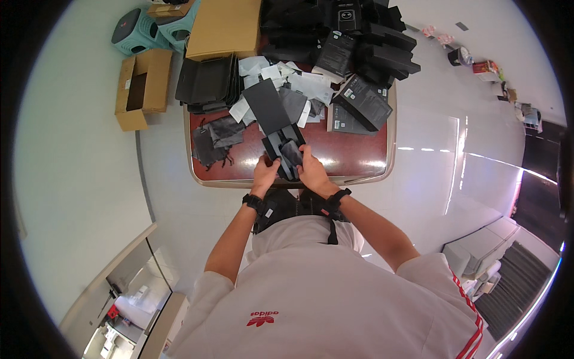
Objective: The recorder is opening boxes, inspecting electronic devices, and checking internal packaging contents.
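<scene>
An open black cardboard box lies near the table's front edge, its flat lid folded back away from me. My left hand grips the box's near left side, thumb over the rim. At the right side, my right hand has its fingers on a dark grey, glossy-looking item that sits in or just above the box's inside. Whether that item is a pouch or a wrapped device, I cannot tell. Several dark grey drawstring pouches lie in a loose heap to the left of the box.
White paper sheets and packets are scattered behind the box on the red table. Printed black boxes pile up at the right, black folded covers at the left. A large carton stands behind; an open carton sits beyond the left edge.
</scene>
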A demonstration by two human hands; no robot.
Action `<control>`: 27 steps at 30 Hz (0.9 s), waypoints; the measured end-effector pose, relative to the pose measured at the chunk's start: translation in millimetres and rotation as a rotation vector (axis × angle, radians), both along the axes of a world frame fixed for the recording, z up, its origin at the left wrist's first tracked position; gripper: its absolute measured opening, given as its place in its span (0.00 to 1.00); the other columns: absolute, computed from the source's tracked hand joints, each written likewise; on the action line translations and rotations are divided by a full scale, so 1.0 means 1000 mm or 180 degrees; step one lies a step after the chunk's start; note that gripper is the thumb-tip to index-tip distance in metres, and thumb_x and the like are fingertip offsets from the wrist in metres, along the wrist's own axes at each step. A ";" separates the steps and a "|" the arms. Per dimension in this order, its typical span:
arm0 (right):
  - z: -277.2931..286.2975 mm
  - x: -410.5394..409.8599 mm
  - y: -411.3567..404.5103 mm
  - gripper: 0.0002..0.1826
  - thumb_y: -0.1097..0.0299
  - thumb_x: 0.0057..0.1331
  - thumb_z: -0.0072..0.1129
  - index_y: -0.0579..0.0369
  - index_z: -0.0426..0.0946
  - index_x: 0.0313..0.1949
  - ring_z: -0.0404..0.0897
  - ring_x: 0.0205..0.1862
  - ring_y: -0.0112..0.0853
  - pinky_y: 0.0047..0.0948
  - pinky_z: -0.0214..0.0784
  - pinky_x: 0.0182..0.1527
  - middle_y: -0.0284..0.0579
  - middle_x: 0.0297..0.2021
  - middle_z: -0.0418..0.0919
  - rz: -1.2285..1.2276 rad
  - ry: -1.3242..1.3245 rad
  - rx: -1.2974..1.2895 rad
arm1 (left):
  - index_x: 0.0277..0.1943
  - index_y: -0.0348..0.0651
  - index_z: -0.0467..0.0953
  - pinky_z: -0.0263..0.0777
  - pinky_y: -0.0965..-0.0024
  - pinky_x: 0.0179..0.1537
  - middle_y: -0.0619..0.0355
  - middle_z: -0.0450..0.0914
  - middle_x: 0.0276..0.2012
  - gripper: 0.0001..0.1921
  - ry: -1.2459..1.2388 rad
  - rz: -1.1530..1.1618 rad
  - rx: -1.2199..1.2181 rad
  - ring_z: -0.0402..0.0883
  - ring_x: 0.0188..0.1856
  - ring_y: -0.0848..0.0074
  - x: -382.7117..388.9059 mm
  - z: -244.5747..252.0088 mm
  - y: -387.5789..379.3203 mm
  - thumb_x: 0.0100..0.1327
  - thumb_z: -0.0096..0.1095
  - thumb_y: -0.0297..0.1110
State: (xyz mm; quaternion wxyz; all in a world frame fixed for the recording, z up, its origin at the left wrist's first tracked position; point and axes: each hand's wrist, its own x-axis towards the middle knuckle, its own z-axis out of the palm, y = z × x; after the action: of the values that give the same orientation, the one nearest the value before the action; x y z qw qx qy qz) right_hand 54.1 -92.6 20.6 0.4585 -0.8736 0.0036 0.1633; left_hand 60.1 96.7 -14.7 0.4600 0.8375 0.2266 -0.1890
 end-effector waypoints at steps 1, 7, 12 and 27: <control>-0.008 -0.002 0.001 0.28 0.78 0.62 0.60 0.57 0.58 0.59 0.80 0.45 0.67 0.57 0.74 0.49 0.69 0.45 0.79 -0.0044 -0.0281 -0.0199 | 0.54 0.33 0.77 0.76 0.59 0.49 0.41 0.85 0.43 0.22 0.0274 -0.0243 -0.0291 0.86 0.45 0.57 0.006 -0.006 -0.002 0.68 0.64 0.44; -0.012 -0.003 0.026 0.17 0.72 0.64 0.60 0.59 0.70 0.51 0.83 0.45 0.56 0.54 0.76 0.48 0.59 0.42 0.80 0.0363 0.0213 -0.1338 | 0.54 0.32 0.76 0.76 0.53 0.45 0.39 0.85 0.41 0.17 -0.0235 -0.0817 -0.0254 0.86 0.42 0.49 0.008 -0.013 -0.002 0.70 0.57 0.37; -0.027 -0.021 0.052 0.09 0.67 0.67 0.55 0.56 0.79 0.43 0.85 0.45 0.44 0.41 0.79 0.41 0.52 0.45 0.80 0.1044 -0.0798 -0.2404 | 0.55 0.31 0.74 0.76 0.49 0.48 0.35 0.83 0.43 0.18 -0.0070 -0.1085 -0.0399 0.83 0.46 0.41 0.017 -0.004 0.022 0.69 0.56 0.36; 0.010 -0.012 0.078 0.09 0.71 0.66 0.52 0.56 0.77 0.44 0.87 0.40 0.49 0.47 0.81 0.38 0.55 0.40 0.85 0.1059 -0.0038 -0.1783 | 0.53 0.28 0.73 0.75 0.43 0.52 0.28 0.82 0.44 0.18 -0.0084 -0.1153 -0.0413 0.80 0.49 0.35 0.022 0.007 0.056 0.68 0.57 0.35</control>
State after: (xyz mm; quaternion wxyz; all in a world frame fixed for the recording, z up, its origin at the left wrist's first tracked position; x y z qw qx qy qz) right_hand 42.4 -14.4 30.9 0.1674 -0.9553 -0.0971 0.2235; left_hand 81.7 152.6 -7.3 0.4743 0.8356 0.0535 -0.2720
